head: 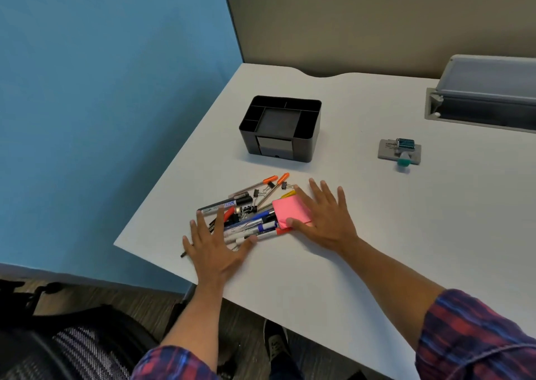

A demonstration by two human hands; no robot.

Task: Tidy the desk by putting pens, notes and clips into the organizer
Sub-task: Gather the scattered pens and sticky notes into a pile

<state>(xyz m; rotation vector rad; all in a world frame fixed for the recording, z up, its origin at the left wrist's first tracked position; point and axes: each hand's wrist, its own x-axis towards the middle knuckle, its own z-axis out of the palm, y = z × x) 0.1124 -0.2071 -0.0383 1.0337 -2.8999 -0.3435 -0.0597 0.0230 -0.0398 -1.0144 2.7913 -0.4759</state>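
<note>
- One black desk organizer (280, 128), compartments empty.
- One pink sticky-note pad (291, 208).
- Two orange-capped pens (270, 179); the heap's total is uncountable.
- Several black binder clips (256, 193).
- One stamp (400, 150).
- Two hands: left hand (216, 249), right hand (326, 217).

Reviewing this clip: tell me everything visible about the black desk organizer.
The organizer is a black box with rounded corners that looks like plastic, standing upright on the white desk beyond the pile of pens. Its open top is split into a large shallow middle tray ringed by narrower slots, all apparently empty. A lighter grey drawer front sits closed in the near face. Neither hand touches it; nothing leans on it.
</note>
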